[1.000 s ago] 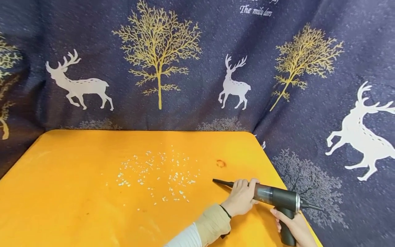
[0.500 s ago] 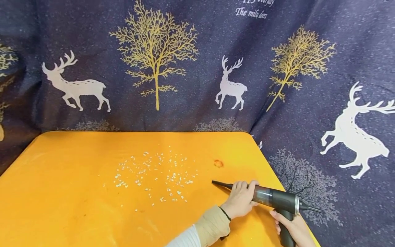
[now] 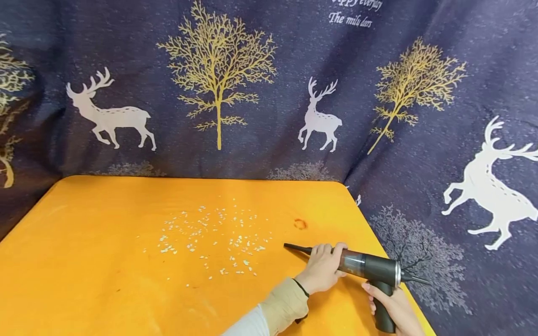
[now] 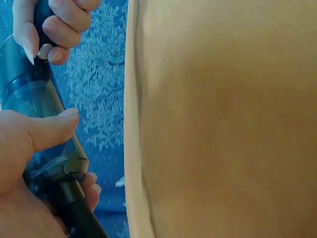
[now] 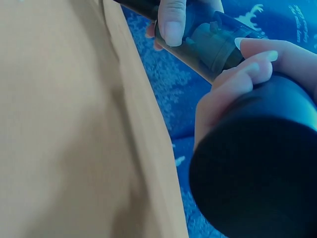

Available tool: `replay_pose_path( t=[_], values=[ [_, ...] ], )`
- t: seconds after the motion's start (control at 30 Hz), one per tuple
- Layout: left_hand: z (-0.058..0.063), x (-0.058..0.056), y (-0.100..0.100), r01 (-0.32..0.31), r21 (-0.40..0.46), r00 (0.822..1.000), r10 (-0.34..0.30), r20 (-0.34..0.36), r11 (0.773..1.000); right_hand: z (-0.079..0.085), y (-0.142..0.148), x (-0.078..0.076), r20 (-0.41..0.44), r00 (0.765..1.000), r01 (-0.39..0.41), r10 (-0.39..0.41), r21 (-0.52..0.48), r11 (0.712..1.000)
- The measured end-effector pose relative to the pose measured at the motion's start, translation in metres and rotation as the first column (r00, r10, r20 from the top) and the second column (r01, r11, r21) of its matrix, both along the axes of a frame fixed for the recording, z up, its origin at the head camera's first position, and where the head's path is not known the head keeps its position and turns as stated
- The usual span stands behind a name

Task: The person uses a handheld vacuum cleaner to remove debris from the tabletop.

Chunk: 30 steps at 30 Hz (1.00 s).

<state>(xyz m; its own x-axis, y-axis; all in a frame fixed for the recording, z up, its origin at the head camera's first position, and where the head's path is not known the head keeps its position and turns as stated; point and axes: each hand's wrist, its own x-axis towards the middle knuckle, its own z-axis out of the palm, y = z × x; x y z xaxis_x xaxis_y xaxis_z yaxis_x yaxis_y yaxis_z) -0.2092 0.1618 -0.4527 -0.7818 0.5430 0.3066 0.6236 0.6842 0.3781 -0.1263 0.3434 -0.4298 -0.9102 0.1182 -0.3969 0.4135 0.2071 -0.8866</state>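
Note:
A black handheld vacuum point(image 3: 380, 269) with a clear dust cup point(image 3: 354, 262) slants over the right side of the orange-yellow table point(image 3: 84, 261). My left hand point(image 3: 321, 270) grips its front end, where the narrow nozzle point(image 3: 297, 248) joins; in the left wrist view the thumb lies across the clear cup. Round the handle point(image 3: 383, 312) curls my right hand point(image 3: 399, 310), its thumb high up near the body. To the left of the nozzle tip, many small white scraps point(image 3: 239, 242) are strewn over the tabletop. The right wrist view has the dark handle end point(image 5: 252, 173) close to the camera.
A dark blue cloth point(image 3: 260, 116) printed with white deer and golden trees hangs behind the table and along its right side. A reddish ring mark point(image 3: 300, 224) shows on the tabletop beyond the nozzle. The table's right edge point(image 3: 374, 233) runs beneath the vacuum.
Both hands have shifted slightly to the left with the vacuum, bringing its nozzle tip a little nearer the scraps. The head view has swayed slightly. The scraps look unchanged.

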Motion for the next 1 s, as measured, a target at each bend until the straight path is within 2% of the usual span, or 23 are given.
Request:
replay_pose_path(
  t=[0.13,0.27,0.5,0.8,1.0],
  values=[
    [-0.003,-0.004,-0.013,-0.011,0.014,1.000,0.011,-0.002,1.000,-0.003,-0.011,-0.009,-0.008,1.000,0.014,-0.013,0.025,1.000],
    [-0.004,-0.009,-0.025,-0.036,0.019,0.999,0.037,-0.026,0.999,-0.005,-0.020,-0.018,-0.022,1.000,-0.001,0.001,0.009,1.000],
    [-0.002,-0.016,-0.041,-0.063,0.032,0.997,0.064,-0.033,0.998,-0.005,-0.034,-0.030,-0.085,0.996,-0.017,0.016,-0.011,1.000],
    [-0.001,-0.022,-0.050,-0.050,0.053,0.998,0.051,-0.021,0.997,-0.008,-0.039,-0.037,-0.094,0.995,-0.020,0.017,-0.025,0.999],
    [-0.002,-0.022,-0.053,-0.059,0.053,0.998,0.060,-0.011,0.997,-0.009,-0.040,-0.038,-0.091,0.995,-0.051,0.046,-0.055,0.997]
  ],
)
